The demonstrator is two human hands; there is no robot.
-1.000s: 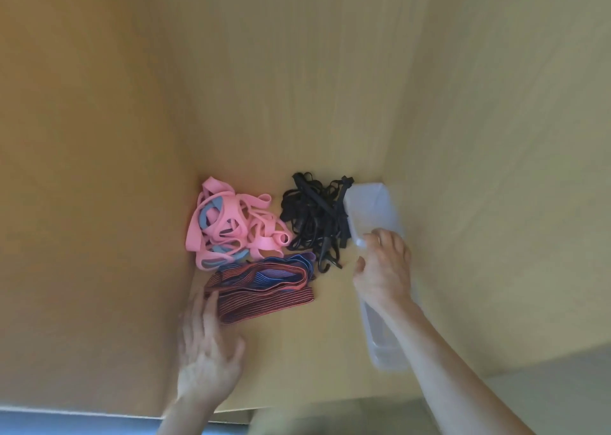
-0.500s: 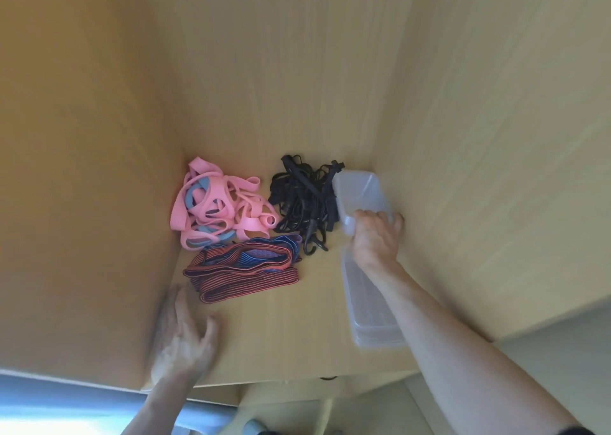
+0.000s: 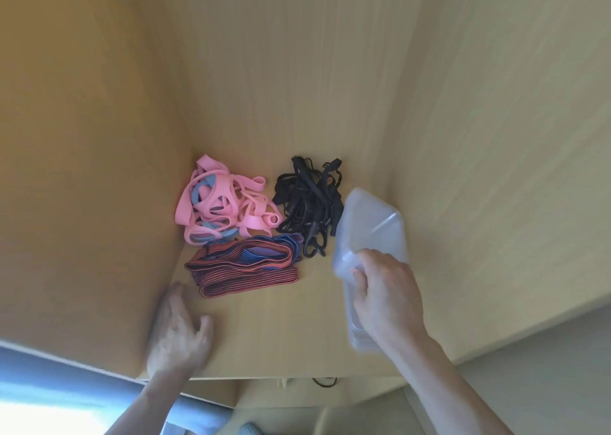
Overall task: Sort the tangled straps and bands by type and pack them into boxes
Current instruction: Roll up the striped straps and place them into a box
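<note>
Wooden shelf: your right hand grips the near end of a clear box whose length runs away from you, black straps just to its left; your left hand lies flat, empty, nearest the striped bands.

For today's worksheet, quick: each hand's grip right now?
Left hand: open, flat on the light wooden shelf.
Right hand: holding the clear rectangular plastic box.

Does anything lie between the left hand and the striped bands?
Nothing visible. Only bare shelf separates the left hand from the striped bands; the pink bands and black straps lie farther back.
</note>
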